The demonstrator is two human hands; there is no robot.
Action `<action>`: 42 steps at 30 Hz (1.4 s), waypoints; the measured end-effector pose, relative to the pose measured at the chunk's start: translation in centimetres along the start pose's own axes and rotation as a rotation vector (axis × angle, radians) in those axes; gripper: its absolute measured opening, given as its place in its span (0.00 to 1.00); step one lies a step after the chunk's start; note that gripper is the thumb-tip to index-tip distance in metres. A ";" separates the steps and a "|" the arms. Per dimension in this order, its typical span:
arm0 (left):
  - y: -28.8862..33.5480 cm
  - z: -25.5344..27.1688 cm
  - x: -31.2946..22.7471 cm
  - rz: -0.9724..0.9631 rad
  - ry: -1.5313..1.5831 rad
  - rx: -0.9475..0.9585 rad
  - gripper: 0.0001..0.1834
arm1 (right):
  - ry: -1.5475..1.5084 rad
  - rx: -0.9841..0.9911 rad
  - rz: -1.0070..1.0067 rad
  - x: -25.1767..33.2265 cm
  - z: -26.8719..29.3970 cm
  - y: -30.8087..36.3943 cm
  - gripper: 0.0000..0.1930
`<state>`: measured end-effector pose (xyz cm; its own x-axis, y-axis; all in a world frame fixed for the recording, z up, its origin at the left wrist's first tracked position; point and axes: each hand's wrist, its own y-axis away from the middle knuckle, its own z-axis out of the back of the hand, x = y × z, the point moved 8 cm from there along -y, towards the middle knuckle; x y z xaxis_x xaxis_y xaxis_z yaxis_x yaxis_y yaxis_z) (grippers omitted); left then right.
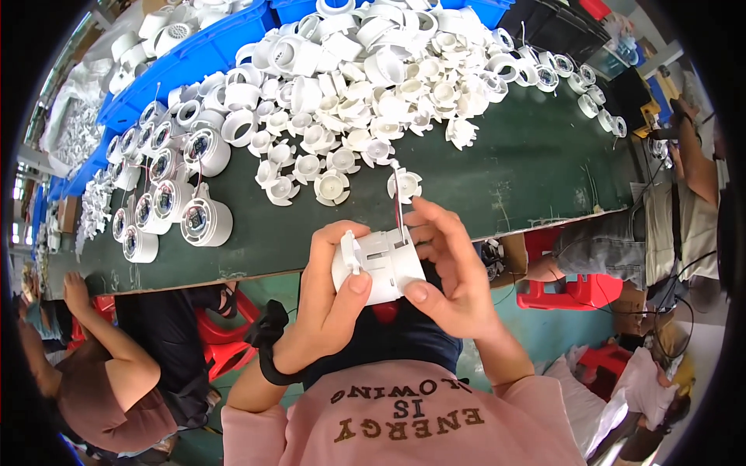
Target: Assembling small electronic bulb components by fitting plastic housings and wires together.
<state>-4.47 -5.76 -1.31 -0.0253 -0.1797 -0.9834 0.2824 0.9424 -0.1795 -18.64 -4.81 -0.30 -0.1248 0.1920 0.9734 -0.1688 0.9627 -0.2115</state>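
The left hand (330,287) and the right hand (451,268) both grip a white plastic fan case (378,266), held near the body, just off the near edge of the green table (536,167). The left hand's fingers wrap round its left side, thumb pressed on the front. The right hand's fingers close on its right side. Thin red and white wires (399,203) stick up from the case. Far on the table lies a big pile of white fan parts (365,85). On the left stand round finished fans (205,221). Blue bins (186,58) sit far left.
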 end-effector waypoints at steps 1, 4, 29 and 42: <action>0.1 0.2 -0.5 -0.090 -0.043 -0.011 0.21 | 0.003 0.005 -0.006 -0.1 0.4 0.0 0.28; 0.1 0.2 -0.6 -0.087 -0.066 0.006 0.21 | -0.076 0.149 -0.152 -1.2 0.4 0.2 0.33; 1.6 0.6 -1.9 -0.355 0.059 -0.050 0.22 | 0.463 0.301 0.035 1.9 -2.5 1.7 0.34; 1.5 -0.1 -3.4 -0.422 -0.074 -0.064 0.19 | 0.451 0.210 0.111 1.4 -2.3 2.1 0.34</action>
<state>-4.08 -3.73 1.82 -0.0558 -0.5704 -0.8195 0.2016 0.7974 -0.5688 -16.90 -2.12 0.84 0.2738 0.3992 0.8750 -0.3774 0.8814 -0.2841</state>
